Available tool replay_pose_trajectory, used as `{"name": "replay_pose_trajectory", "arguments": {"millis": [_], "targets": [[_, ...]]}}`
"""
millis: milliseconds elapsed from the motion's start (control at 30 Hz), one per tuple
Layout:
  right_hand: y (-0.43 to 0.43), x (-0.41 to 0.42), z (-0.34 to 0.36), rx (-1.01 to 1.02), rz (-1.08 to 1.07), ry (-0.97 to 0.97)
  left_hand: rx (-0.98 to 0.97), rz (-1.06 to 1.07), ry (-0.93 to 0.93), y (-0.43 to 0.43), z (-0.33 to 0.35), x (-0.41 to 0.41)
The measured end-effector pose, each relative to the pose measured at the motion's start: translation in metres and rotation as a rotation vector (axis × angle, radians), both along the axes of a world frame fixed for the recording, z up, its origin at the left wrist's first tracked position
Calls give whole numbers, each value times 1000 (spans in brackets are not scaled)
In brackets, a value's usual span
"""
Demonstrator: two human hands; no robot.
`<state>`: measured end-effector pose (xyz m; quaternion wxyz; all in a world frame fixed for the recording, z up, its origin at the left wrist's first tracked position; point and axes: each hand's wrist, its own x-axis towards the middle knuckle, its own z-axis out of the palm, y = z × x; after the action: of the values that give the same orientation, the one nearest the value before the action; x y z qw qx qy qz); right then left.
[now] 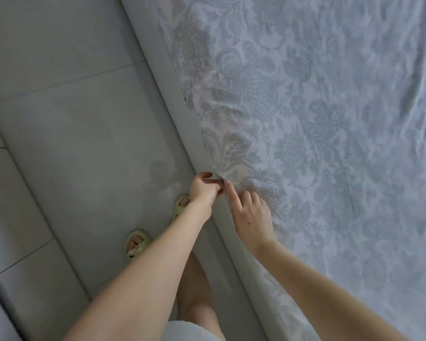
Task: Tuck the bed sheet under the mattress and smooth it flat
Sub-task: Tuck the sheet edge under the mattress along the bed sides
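**Both hands at the edge of a floral bed sheet**

Looking straight down at the side of a bed. The bed sheet [317, 119] is a pale lilac-white cloth with a grey-green damask print, big leafy scrolls and flower heads, and it looks thin and soft. It covers the whole right part of the view, lying over the mattress [246, 274], whose side shows only as a smooth grey band running beside the sheet's edge. That edge is the long line here: it runs diagonally from the top middle down to the bottom right, and the sheet is mostly flat along it, with loose wrinkles further in and some sharper creases at the far right.

The left hand [204, 189] is at the sheet's edge with its fingers curled in, thumb and fingertips pinched close together right where the cloth meets the grey band (whether it actually has cloth between them I cannot tell, it's too small). The right hand [252, 216] rests just beside it on the sheet, loosely open, index finger stretched out and pressing at the hem, other fingers bent. It holds nothing.

The floor [71, 143] is glossy grey tile with thin joints. Two pale green sandals [158, 227] stand on it near the bed.
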<state>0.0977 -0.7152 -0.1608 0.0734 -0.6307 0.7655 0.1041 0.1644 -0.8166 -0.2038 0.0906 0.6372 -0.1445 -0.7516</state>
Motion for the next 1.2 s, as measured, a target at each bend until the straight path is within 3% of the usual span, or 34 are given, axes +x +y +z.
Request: {"name": "replay_pose_trajectory", "arguments": {"millis": [100,233,333,567,767,833,933,1000,1067,1133,1200], "targets": [[-6,4,-2,10,-43,14,-92,-49,-71,-4,4,-6],[-4,9,-4,3,-112,-106,-181,-212,-228,4,-10,5],[3,18,-10,48,-35,-22,-174,-277,-309,18,-16,13],[4,14,-15,55,-31,-18,-190,-358,-265,-17,-22,5],[35,-3,17,-92,-189,-164,-250,-183,-227,-73,-2,10],[61,2,27,-64,-407,-225,-218,-194,-242,-62,6,16],[99,18,43,-22,-966,-399,-109,-256,-258,-16,17,25],[124,29,48,-98,-1344,-513,-29,-291,-242,20,17,31],[142,35,43,-302,-1880,-740,40,-318,-201,53,15,33],[153,38,36,-575,-2379,-1116,83,-355,-181,80,12,30],[161,33,28,-841,-2651,-1452,108,-365,-139,102,13,24]]}}
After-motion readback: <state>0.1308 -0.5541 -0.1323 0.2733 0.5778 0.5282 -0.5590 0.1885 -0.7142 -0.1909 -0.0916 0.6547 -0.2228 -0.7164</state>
